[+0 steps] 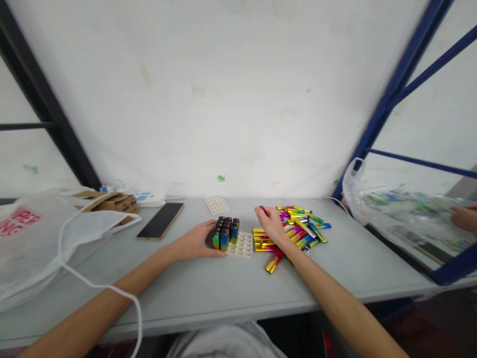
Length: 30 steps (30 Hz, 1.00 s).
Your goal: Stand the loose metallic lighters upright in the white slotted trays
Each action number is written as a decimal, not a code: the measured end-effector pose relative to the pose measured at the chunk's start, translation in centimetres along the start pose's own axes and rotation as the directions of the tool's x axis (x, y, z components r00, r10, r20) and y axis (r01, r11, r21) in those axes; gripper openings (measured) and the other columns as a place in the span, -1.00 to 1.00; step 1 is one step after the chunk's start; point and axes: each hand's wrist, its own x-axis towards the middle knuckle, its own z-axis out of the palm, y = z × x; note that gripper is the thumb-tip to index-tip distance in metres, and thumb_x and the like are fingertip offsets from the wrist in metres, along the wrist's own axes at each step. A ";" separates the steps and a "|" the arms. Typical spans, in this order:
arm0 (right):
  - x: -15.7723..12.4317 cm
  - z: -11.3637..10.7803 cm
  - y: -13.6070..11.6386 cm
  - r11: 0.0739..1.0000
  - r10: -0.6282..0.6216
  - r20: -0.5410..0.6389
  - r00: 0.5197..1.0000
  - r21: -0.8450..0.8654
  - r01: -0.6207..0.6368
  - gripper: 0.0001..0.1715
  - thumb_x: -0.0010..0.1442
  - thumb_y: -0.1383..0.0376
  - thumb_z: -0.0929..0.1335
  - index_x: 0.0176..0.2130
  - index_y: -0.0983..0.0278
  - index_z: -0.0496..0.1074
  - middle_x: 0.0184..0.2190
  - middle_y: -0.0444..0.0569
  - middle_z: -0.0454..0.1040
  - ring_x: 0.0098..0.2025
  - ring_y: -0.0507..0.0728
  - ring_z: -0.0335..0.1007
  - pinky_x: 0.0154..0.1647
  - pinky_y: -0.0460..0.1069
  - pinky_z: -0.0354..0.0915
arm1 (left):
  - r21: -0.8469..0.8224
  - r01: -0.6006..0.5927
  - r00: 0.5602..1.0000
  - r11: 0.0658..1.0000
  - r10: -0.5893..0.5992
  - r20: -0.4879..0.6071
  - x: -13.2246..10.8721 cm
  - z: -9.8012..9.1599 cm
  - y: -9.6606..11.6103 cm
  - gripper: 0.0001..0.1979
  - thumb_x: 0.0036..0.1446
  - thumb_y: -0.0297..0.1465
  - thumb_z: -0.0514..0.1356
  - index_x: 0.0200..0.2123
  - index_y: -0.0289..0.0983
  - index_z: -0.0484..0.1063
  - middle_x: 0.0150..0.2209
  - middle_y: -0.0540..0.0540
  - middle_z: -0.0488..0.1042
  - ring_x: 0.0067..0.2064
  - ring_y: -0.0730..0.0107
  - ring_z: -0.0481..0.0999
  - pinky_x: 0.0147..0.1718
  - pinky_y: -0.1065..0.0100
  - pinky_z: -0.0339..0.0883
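Observation:
My left hand (197, 241) rests on the grey table (208, 283), fingers curved against the left side of a white tray (243, 245) that holds several upright dark lighters (225, 230). My right hand (271, 224) lies over a heap of shiny multicoloured lighters (303, 226), pinching a pink one at its fingertips. A row of gold lighters (263, 239) lies just left of that hand, and a single gold-red lighter (275, 261) lies nearer me.
A second white tray (216, 204) sits by the wall. A phone (160, 220) lies left of centre, with a cardboard box (112, 201) and a white bag (40, 238) beyond. At the right, another person's hand (464, 217) holds a clear plastic bag (395, 209) behind blue shelf bars (395, 84).

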 end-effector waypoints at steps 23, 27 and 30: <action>-0.7 -0.9 -1.3 0.967 -0.144 0.128 0.981 -0.193 0.167 -0.54 0.43 -0.05 0.21 -0.35 0.21 0.28 -0.52 -0.20 0.29 -0.44 0.06 0.22 -0.38 -0.03 0.10 | -0.015 0.001 1.000 1.000 -0.001 0.002 0.1 -0.1 0.2 -0.15 -0.03 0.03 0.49 0.24 -0.25 0.40 0.25 -0.24 0.48 0.26 -0.10 0.47 0.32 0.07 0.26; -0.9 -1.6 -2.1 0.902 -0.288 0.278 0.916 -0.244 0.357 -0.58 0.52 0.04 0.16 -0.23 0.22 0.36 -0.31 -0.05 0.43 -0.27 0.11 0.37 -0.20 -0.01 0.24 | 0.000 0.021 1.000 1.000 -0.021 0.005 0.1 0.0 0.1 -0.13 -0.04 0.04 0.48 0.24 -0.27 0.41 0.26 -0.25 0.47 0.26 -0.11 0.46 0.33 0.07 0.25; -1.3 -2.1 -2.9 0.822 -0.346 0.359 0.867 -0.329 0.465 -0.56 0.52 0.05 0.20 -0.31 0.23 0.36 -0.32 -0.04 0.43 -0.27 0.11 0.34 -0.18 -0.01 0.23 | -0.013 0.015 1.000 1.000 -0.015 0.002 0.1 0.0 0.1 -0.13 -0.05 0.04 0.49 0.24 -0.27 0.41 0.26 -0.24 0.48 0.26 -0.12 0.46 0.32 0.07 0.26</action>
